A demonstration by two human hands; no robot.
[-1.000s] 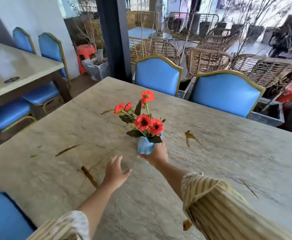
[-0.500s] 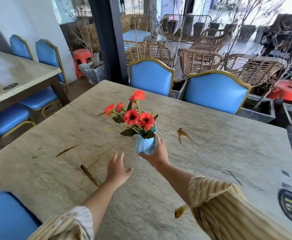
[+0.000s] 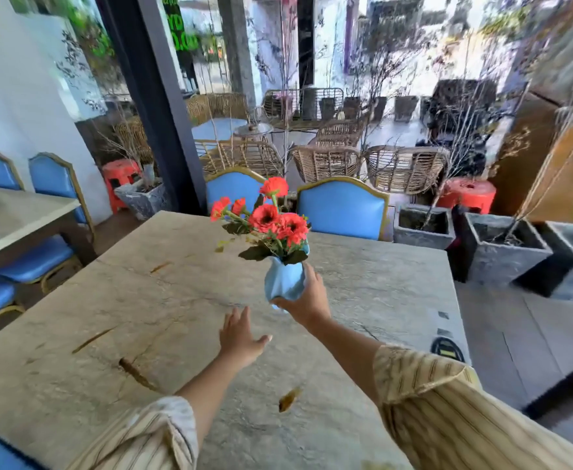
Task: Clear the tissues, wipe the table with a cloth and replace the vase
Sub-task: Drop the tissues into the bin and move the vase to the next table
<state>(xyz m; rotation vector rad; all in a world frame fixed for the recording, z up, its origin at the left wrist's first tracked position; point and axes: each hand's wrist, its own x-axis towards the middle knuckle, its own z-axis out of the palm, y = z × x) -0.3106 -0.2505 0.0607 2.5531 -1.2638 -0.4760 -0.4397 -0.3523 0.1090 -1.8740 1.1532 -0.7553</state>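
Note:
A small blue vase (image 3: 283,281) with red flowers (image 3: 271,220) is held above the middle of the stone table (image 3: 142,317). My right hand (image 3: 307,301) grips the vase from its right side and underneath. My left hand (image 3: 239,337) hovers open just left of and below the vase, fingers spread, holding nothing. No tissues or cloth are in view.
Two blue chairs (image 3: 341,208) stand at the table's far side. A second table (image 3: 13,212) with blue chairs is at the left. A dark round sticker (image 3: 446,349) sits near the table's right edge. Grey planters (image 3: 495,245) and a red stool (image 3: 466,195) stand on the right.
The vase has been lifted off the table and carried up and to the right in my right hand. My left hand stays open below it. The head view has tilted up.

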